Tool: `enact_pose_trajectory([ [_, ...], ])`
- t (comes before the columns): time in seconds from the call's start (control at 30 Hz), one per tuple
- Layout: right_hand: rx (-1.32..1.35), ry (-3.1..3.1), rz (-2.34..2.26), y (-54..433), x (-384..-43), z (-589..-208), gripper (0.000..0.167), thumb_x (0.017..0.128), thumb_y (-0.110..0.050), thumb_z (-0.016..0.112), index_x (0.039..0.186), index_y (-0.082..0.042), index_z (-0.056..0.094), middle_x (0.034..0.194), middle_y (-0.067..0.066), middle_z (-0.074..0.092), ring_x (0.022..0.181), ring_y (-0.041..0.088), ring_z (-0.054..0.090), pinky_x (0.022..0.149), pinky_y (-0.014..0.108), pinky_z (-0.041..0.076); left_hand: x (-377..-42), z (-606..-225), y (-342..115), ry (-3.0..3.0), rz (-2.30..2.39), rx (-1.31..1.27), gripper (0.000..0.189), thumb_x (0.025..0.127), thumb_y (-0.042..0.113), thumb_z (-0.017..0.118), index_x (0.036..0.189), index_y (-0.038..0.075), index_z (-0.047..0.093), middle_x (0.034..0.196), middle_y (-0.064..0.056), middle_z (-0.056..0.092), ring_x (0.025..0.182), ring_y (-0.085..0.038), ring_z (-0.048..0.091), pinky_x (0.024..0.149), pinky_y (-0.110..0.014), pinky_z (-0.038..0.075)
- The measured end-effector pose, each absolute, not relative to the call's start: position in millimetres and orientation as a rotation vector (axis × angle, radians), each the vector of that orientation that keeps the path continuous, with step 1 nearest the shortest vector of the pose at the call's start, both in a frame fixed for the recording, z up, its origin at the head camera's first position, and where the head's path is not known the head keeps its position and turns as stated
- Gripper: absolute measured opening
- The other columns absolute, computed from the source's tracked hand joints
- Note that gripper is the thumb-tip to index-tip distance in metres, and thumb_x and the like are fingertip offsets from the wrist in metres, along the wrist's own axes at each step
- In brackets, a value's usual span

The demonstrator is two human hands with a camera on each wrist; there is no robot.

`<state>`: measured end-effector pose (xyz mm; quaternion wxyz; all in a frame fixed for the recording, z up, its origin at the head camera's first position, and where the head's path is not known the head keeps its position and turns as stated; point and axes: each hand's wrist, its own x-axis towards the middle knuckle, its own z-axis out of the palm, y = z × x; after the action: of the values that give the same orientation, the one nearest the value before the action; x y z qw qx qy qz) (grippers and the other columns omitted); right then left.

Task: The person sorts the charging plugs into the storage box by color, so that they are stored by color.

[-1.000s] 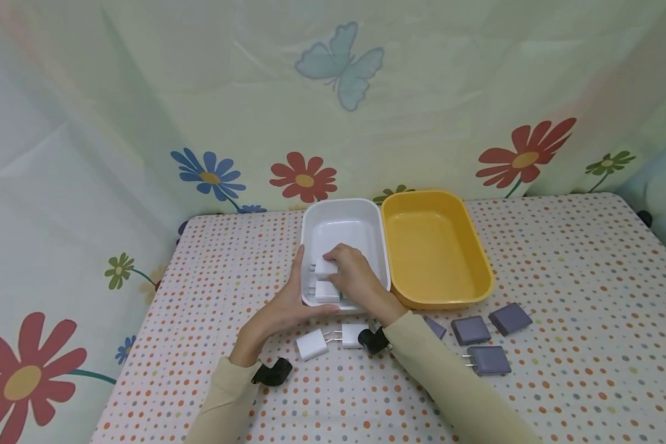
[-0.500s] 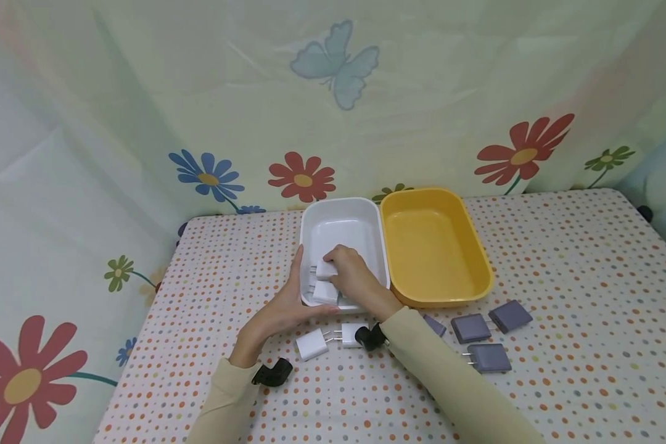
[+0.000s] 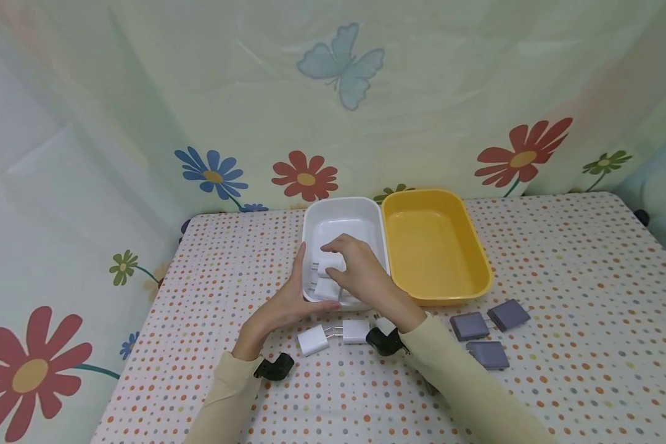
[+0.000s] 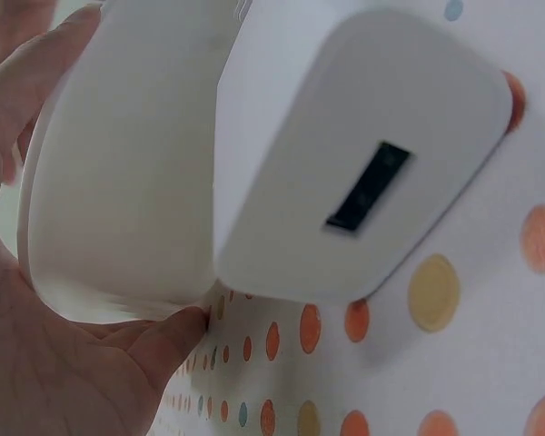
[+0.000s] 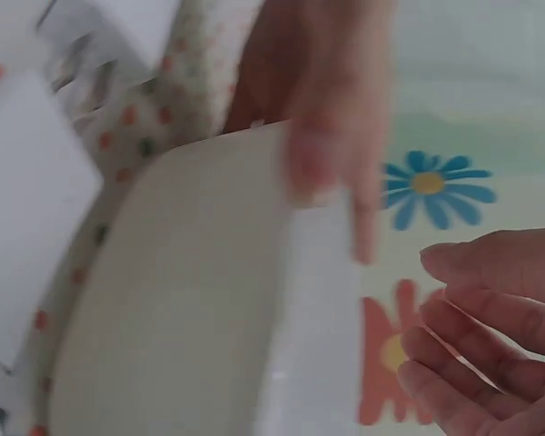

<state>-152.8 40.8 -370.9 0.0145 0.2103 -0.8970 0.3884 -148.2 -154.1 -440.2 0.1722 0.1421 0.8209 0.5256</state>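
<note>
Inside the white tray (image 3: pixel 346 228), two white plug chargers lie near the front left, a farther charger (image 3: pixel 330 264) and a nearer charger (image 3: pixel 327 288), prongs to the left. My right hand (image 3: pixel 366 271) is over the farther one, thumb and index finger spread apart; in the right wrist view, that hand (image 5: pixel 490 327) has loosely bent fingers with nothing between them. My left hand (image 3: pixel 280 308) rests against the tray's near left corner, fingers along the left wall and thumb along the front. Up close in the left wrist view, a white charger (image 4: pixel 391 154) shows its USB port.
A yellow tray (image 3: pixel 435 253) stands right beside the white one. On the dotted tablecloth in front lie white chargers (image 3: pixel 312 340), (image 3: pixel 356 332), one partly behind the right wrist. Several purple-grey chargers (image 3: pixel 488 354) lie to the right. A floral curtain (image 3: pixel 333 129) hangs behind.
My right hand's thumb and index finger have parted from the farther charger and the hand has lifted slightly. The nearer charger has turned to a slant. My left hand has stayed at the tray corner.
</note>
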Motion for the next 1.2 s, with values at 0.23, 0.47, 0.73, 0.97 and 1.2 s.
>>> enact_pose_trajectory([
  [0.23,0.797,-2.583,1.176,61,-126,-340,0.034,0.085,0.002,0.084,0.118,0.001,0.074,0.115,0.013,0.072,0.11,0.033,0.068,0.098,0.049,0.054,-148,-439,-156,2.336,1.482,0.423,0.142,0.081,0.049,0.09,0.164,0.028,-0.023,0.172,-0.007,0.015,0.15,-0.027,0.033,0.119,-0.057,0.029],
  [0.47,1.003,-2.51,1.413,73,-106,-346,0.035,0.085,0.003,0.084,0.118,-0.003,0.075,0.112,0.005,0.073,0.108,0.024,0.07,0.097,0.043,0.056,-150,-440,-157,2.288,1.564,0.529,0.14,0.082,0.046,0.09,0.164,0.028,-0.022,0.171,-0.007,0.018,0.15,-0.028,0.033,0.12,-0.058,0.028],
  [0.73,1.078,-2.661,1.574,96,-89,-387,0.03,0.091,-0.008,0.082,0.12,-0.006,0.075,0.116,0.003,0.074,0.109,0.023,0.069,0.098,0.04,0.055,-151,-444,-154,2.295,1.577,0.562,0.141,0.081,0.045,0.09,0.165,0.023,-0.021,0.174,-0.014,0.008,0.155,-0.032,0.023,0.122,-0.06,0.02],
  [0.97,1.076,-2.665,1.42,97,-80,-416,0.034,0.086,0.0,0.085,0.118,-0.003,0.075,0.118,0.008,0.075,0.109,0.025,0.07,0.092,0.039,0.056,-151,-443,-154,2.293,1.584,0.571,0.141,0.082,0.043,0.091,0.165,0.023,-0.022,0.173,-0.012,0.013,0.154,-0.031,0.026,0.122,-0.06,0.02],
  [1.2,1.037,-2.731,1.278,94,-75,-428,0.035,0.085,0.002,0.083,0.119,-0.001,0.074,0.123,0.014,0.072,0.107,0.028,0.069,0.087,0.037,0.057,-153,-444,-153,2.307,1.575,0.582,0.141,0.081,0.045,0.091,0.165,0.025,-0.021,0.173,-0.01,0.013,0.154,-0.029,0.026,0.123,-0.059,0.02],
])
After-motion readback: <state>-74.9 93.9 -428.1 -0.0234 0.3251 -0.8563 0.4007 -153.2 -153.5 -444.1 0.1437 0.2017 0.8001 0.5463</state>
